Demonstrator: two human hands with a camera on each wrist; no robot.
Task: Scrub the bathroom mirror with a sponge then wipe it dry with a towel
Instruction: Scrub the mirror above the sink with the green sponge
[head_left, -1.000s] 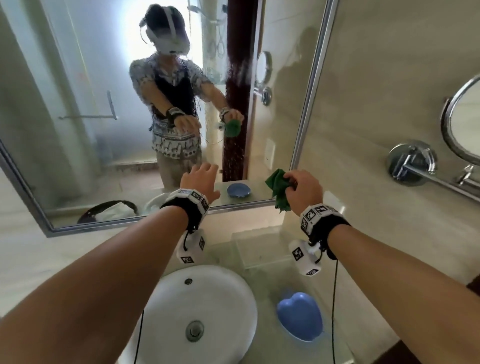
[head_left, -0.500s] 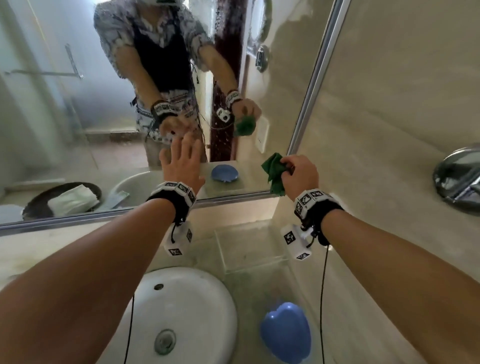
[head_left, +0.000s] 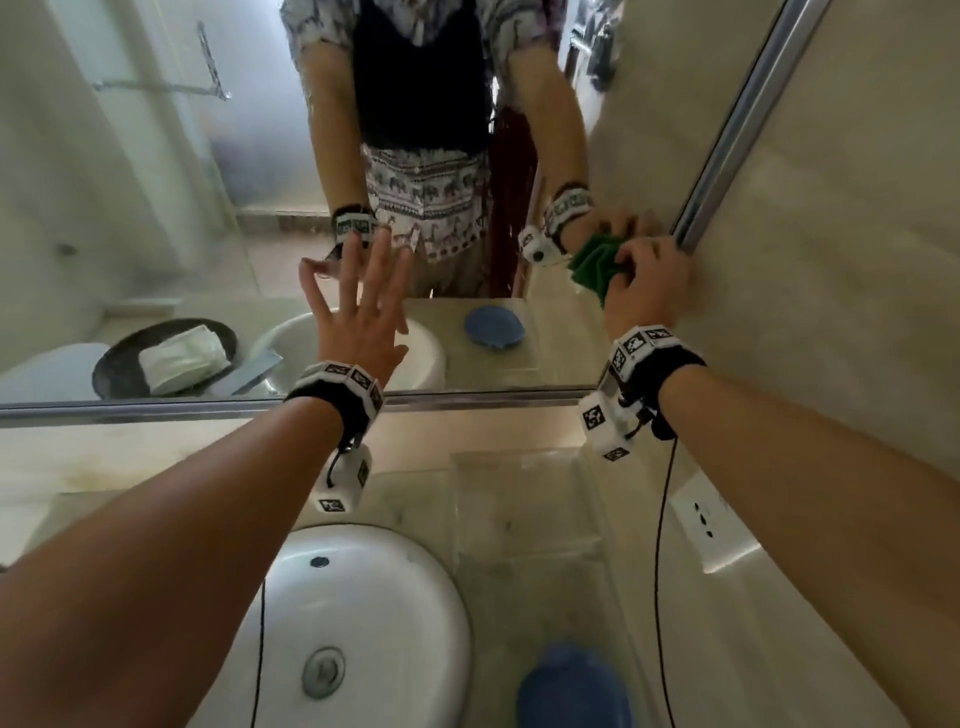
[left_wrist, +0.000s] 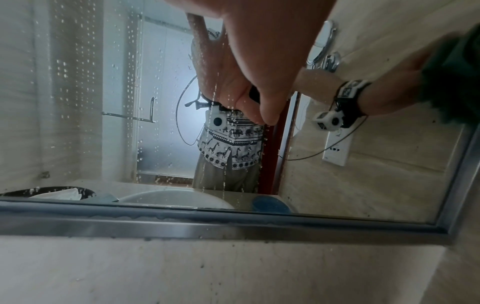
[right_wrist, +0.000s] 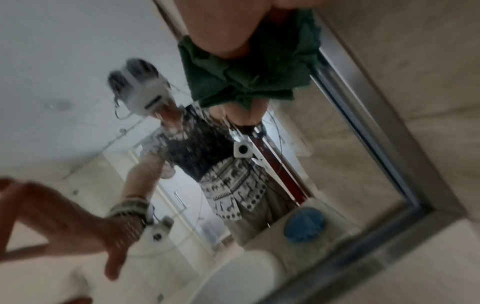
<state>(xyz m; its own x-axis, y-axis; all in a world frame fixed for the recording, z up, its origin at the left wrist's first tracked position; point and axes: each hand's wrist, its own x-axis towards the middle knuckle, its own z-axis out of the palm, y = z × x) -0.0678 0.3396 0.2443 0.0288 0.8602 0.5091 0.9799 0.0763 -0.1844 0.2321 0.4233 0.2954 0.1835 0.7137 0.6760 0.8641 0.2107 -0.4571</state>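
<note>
Head view: the bathroom mirror (head_left: 171, 218), framed in brushed metal, fills the wall above a white basin (head_left: 374, 613) and a glass counter (head_left: 524, 525) where a blue heart-shaped dish (head_left: 571, 691) sits. The glass carries beads and runs of water, clearest in the left wrist view, with drops collecting along the lower frame. The left hand (head_left: 358, 317) is held flat toward the glass, fingers straight and spread, holding nothing; whether the fingertips touch the surface cannot be told. The right hand (head_left: 647, 288) is closed round a crumpled green cloth-like scrubbing pad (head_left: 595, 267), pressing it to the mirror's lower right area, just beside the vertical frame. A folded white towel (head_left: 182, 358) shows only as a reflection, lying on a dark tray; it is untouched.

The work appears to be in the scrubbing stage, near the right edge. The next move would call for steady passes across the remaining wet glass, then exchanging the pad for the towel. A white wall socket (head_left: 711, 519) sits close to the counter, so drips there deserve care.

No brand name or readable writing is visible; the wristbands carry only black-and-white square marker patterns.
</note>
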